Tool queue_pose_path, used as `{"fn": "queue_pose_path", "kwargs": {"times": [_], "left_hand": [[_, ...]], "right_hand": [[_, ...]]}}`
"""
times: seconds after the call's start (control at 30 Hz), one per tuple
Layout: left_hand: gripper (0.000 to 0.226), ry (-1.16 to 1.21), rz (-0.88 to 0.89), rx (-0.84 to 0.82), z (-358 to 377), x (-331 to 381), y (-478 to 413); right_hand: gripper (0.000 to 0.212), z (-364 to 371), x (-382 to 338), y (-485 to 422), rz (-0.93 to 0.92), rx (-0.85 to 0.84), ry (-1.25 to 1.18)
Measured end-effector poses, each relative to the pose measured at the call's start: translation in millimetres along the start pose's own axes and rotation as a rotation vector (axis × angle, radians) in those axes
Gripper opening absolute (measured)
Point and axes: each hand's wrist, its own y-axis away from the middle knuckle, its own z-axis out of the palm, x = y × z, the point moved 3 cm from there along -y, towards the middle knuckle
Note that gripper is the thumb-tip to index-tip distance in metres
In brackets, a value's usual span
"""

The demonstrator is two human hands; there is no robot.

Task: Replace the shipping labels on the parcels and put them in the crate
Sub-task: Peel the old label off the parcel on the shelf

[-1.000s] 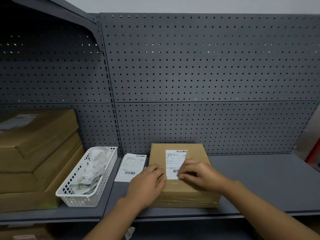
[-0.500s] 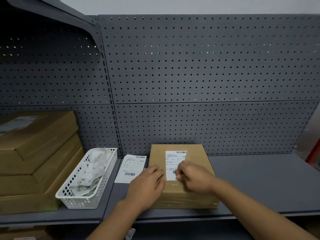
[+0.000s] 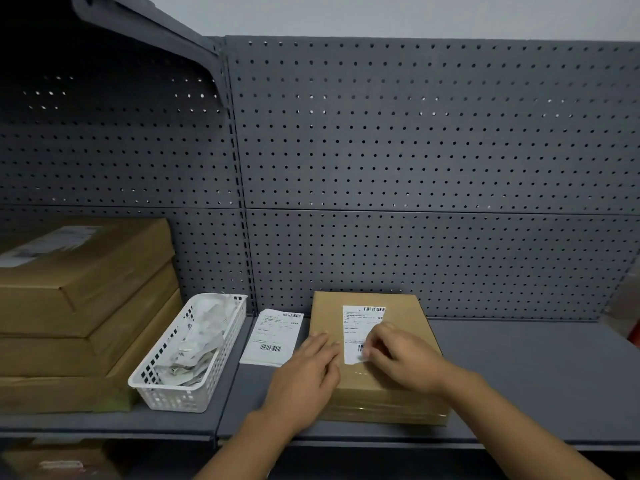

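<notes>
The flat brown cardboard parcel (image 3: 363,382) is lying at 6 o'clock on the grey shelf (image 3: 536,375). The left hand (image 3: 304,375) is pressing it with straight fingers. The right hand (image 3: 405,362) is pinching the 5 o'clock corner of its white paper label (image 3: 356,327). A fast pull may be tearing the label.

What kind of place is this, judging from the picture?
Probably a stockroom or parcel-packing area: grey shelving with a pegboard back, stacked cardboard parcels, and a parcel bearing a shipping label.
</notes>
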Motion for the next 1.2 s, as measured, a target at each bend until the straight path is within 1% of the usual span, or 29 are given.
{"fn": "queue_pose_path", "kwargs": {"times": [0.03, 0.07, 0.1, 0.17, 0.27, 0.33, 0.43, 0.47, 0.53, 0.7, 0.77, 0.87, 0.93, 1.0, 1.1, 1.2], "left_hand": [[0.043, 0.003, -0.002, 0.003, 1.3, -0.8, 0.0], [0.043, 0.004, -0.003, 0.004, 2.1, -1.4, -0.1], [0.043, 0.002, -0.001, 0.005, 2.7, -1.7, -0.3], [0.044, -0.003, 0.005, 0.004, 3.3, -1.7, -0.3], [0.044, -0.016, 0.010, 0.010, 3.0, -1.8, 0.2], [0.044, -0.019, 0.017, 0.016, 3.1, -1.3, -0.2], [0.044, -0.040, 0.009, 0.012, 1.1, 0.0, -1.8], [0.043, -0.047, 0.009, 0.013, -0.3, 0.8, -2.1], [0.042, -0.062, 0.010, 0.016, -3.3, 2.8, -2.6], [0.042, -0.053, 0.005, 0.015, -5.0, 4.3, -2.1], [0.043, -0.053, 0.008, 0.013, -4.0, 3.3, -2.7], [0.043, -0.061, 0.013, 0.005, -3.9, 0.9, -2.4], [0.043, -0.069, 0.015, 0.002, -3.1, 0.3, -1.1], [0.043, -0.075, 0.014, 0.007, -1.5, 1.2, -0.3], [0.043, -0.084, 0.008, 0.013, -0.4, 3.0, -0.5], [0.042, -0.078, 0.011, 0.015, -2.1, 2.2, -1.3]], "right_hand": [[0.027, 0.0, -2.9, -1.2, -0.014, -0.016, 0.017], [0.032, 0.6, -5.8, -2.9, -0.021, -0.033, 0.033], [0.031, 2.4, -8.5, -4.6, -0.032, -0.045, 0.041], [0.023, 7.0, -14.7, -6.2, -0.066, -0.057, 0.059], [0.019, 13.1, -19.4, -5.2, -0.101, 0.014, 0.133], [0.018, 11.5, -16.0, -3.7, -0.107, 0.044, 0.070], [0.016, 4.6, -7.1, -1.5, -0.122, -0.037, -0.095], [0.013, 2.7, -5.0, -0.8, -0.137, -0.063, -0.129], [0.008, 0.9, -4.3, 0.2, -0.171, -0.060, -0.135], [0.012, 7.7, -10.3, 0.3, -0.243, 0.064, 0.184], [0.002, 8.5, -14.3, -1.2, -0.256, 0.016, 0.245], [0.014, 6.8, -19.5, -3.0, -0.183, -0.060, 0.295], [0.017, 4.3, -17.6, -2.8, -0.083, -0.050, 0.248], [0.018, 2.8, -11.0, -3.0, 0.001, -0.005, 0.168], [0.008, 5.1, -5.1, -2.2, -0.007, 0.041, 0.009], [0.016, 3.2, 5.3, -0.6, -0.009, 0.031, -0.218]]}}
